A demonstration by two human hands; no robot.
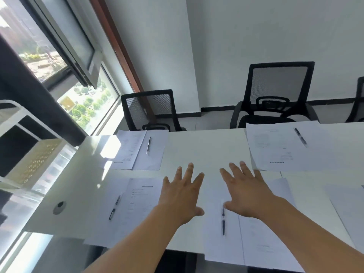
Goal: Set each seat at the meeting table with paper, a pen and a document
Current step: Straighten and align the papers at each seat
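Both my hands hover spread above the white meeting table point(204, 146), holding nothing. My left hand point(182, 196) is beside the near-left set: a blank sheet point(102, 213), a black pen point(114, 207) and a printed document point(140, 200). My right hand point(248, 192) is over the near-middle set, where a pen point(223, 223) lies on paper point(220, 243) next to a document point(264, 251). Across the table lie a far-left set with a pen point(148, 145) and a far-right document point(275, 146) with a pen point(300, 136).
Two black mesh chairs point(149, 111) point(275, 95) stand at the far side, a third at the right edge point(357, 103). More paper point(346, 205) lies at the near right. A window point(65, 79) and a white shelf point(25, 154) are on the left. A cable hole point(59, 207) marks the table end.
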